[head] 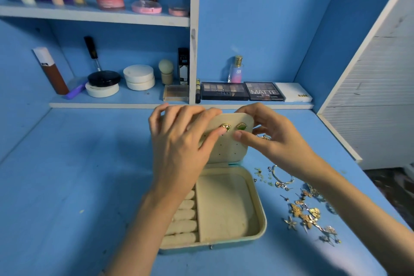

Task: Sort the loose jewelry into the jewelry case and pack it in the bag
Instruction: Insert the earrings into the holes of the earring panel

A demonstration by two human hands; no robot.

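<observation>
The jewelry case (257, 226) lies open on the blue desk, cream inside, with ring rolls on its left and a flat compartment on its right. Its raised lid panel (230, 150) is dotted with small holes and carries two gold-and-green stud earrings (226, 127) (242, 127). My left hand (179, 141) holds the lid's top left edge, its thumb tip touching the left earring. My right hand (266, 134) grips the lid's top right corner, thumb just below the right earring. A heap of loose gold and silver jewelry (307, 210) lies to the right of the case.
A low shelf at the back holds eyeshadow palettes (224, 91), a perfume bottle (235, 69), compacts and brushes. A higher shelf (94, 14) carries more cosmetics. A white slatted panel (369, 101) closes off the right side. No bag is in view.
</observation>
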